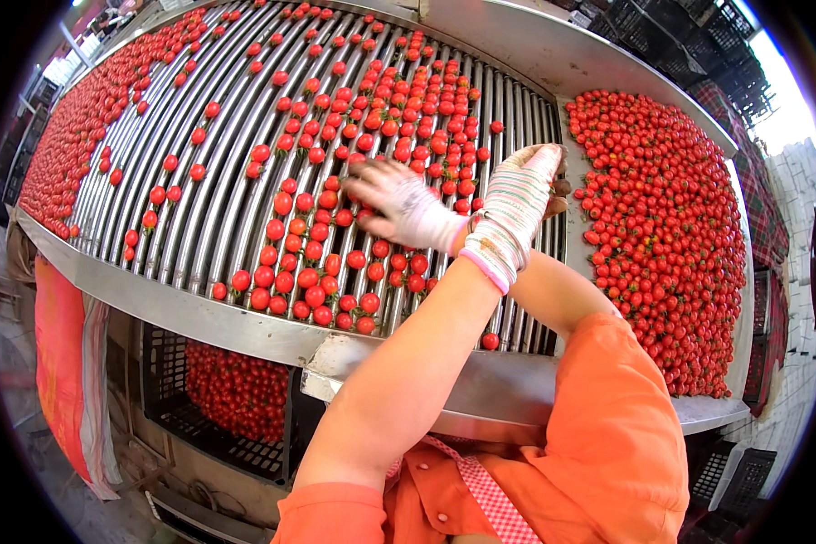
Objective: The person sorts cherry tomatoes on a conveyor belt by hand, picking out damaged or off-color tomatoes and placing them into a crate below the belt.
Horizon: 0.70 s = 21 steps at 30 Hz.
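My forearms cross over a bed of metal rollers point(231, 163) that carries small red cherry tomatoes point(313, 276). My right hand point(403, 204), in a white knitted glove, reaches left under my left arm. Its fingers are spread low over the tomatoes, slightly blurred, with nothing seen in its grasp. My left hand point(521, 195), in a striped glove with stained fingertips, is at the right end of the rollers. Those fingers curl inward on the side turned away, and whatever they may hold is hidden. A large heap of cherry tomatoes point(657, 245) lies just right of it.
A metal rim point(181, 304) runs along the near side of the rollers. Below it stands a black crate point(168, 376) with tomatoes in it. Stacked dark crates point(689, 45) stand at the far right. More tomatoes point(82, 127) cover the left end.
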Available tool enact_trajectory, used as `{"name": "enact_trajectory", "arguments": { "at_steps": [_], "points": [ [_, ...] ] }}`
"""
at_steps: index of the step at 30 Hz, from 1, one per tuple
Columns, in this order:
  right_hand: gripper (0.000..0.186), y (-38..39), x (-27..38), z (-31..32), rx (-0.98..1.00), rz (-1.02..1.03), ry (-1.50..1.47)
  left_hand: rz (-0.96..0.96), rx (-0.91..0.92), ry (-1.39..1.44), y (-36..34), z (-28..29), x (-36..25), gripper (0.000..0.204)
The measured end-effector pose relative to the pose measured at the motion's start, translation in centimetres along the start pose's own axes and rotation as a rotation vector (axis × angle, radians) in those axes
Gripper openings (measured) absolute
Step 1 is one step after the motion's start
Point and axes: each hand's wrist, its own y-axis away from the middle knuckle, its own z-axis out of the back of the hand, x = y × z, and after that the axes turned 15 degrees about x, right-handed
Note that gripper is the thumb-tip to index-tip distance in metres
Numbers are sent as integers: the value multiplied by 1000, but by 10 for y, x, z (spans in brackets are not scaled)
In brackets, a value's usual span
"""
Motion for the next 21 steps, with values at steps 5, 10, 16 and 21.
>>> {"name": "enact_trajectory", "arguments": {
  "at_steps": [5,10,16,21],
  "points": [
    [56,61,-87,12,5,-337,184,45,138,85,-15,0,9,30],
    [43,64,-143,5,-245,-672,277,36,227,177,-35,22,22,28],
    [53,-45,-128,-10,-192,-417,177,59,228,223,-31,26,15,17],
    [52,-48,-167,2,-27,-426,225,-23,281,311,-37,22,24,18]
  ]
}}
